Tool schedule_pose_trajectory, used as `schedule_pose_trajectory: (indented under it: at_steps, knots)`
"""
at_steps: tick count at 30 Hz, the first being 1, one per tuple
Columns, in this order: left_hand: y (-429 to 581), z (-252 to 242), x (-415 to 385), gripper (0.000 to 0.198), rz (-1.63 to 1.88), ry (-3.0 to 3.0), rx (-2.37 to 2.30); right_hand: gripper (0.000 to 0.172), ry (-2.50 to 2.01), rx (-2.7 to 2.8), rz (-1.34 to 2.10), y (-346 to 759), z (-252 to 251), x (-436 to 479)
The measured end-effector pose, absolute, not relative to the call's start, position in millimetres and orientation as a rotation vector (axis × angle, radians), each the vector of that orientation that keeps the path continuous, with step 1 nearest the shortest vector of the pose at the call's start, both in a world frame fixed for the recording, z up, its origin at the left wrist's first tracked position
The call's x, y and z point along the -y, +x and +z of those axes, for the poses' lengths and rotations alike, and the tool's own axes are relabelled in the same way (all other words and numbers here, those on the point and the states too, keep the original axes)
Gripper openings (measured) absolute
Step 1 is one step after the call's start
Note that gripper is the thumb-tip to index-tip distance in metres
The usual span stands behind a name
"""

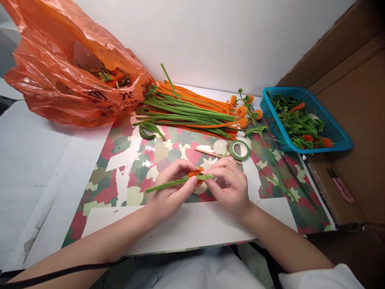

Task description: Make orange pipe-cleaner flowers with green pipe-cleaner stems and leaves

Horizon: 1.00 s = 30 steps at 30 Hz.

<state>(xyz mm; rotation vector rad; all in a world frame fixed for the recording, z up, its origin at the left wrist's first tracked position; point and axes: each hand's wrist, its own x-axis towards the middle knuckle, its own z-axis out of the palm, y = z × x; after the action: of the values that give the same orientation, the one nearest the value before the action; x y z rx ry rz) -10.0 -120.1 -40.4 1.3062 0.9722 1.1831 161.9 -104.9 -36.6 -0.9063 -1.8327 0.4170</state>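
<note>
Over the front of the patterned table, my left hand (171, 186) pinches a green pipe cleaner (168, 185) against a small orange pipe-cleaner flower (195, 173). My right hand (228, 182) is closed at the other end of the green piece, its fingertips by the flower. Fingers partly cover the flower, so its full shape is hidden. Just beyond the right hand lie a roll of green floral tape (240, 150) and a thin wooden stick (210, 152).
Orange and green pipe cleaners (192, 108) lie in a bundle at the back, with finished orange flowers (241, 111) at their right end. An orange plastic bag (75, 76) stands at left; a blue basket (306, 150) of green pieces sits at right, near a pink-handled cutter (344, 190).
</note>
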Motion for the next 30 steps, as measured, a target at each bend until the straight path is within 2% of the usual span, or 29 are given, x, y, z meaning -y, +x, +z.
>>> schedule_pose_trajectory:
  at_steps: [8,15,19,26,30]
  knots:
    - [-12,-34,119,0.015,1.086,1.364,-1.098,0.010,-0.897,1.900,0.362,163,-39,105]
    - [-10,-36,119,0.011,1.065,1.275,-1.010,0.013,-0.862,1.881,0.545,160,-43,107]
    - [-10,-39,122,0.002,1.122,1.262,-1.018,0.017,-0.843,1.867,0.551,159,-45,109]
    - [-12,-29,120,0.021,1.129,1.312,-1.166,0.028,-0.772,1.904,0.333,161,-49,108]
    - [-10,-26,119,0.026,1.066,1.225,-1.103,0.031,-0.709,1.942,0.232,163,-52,107]
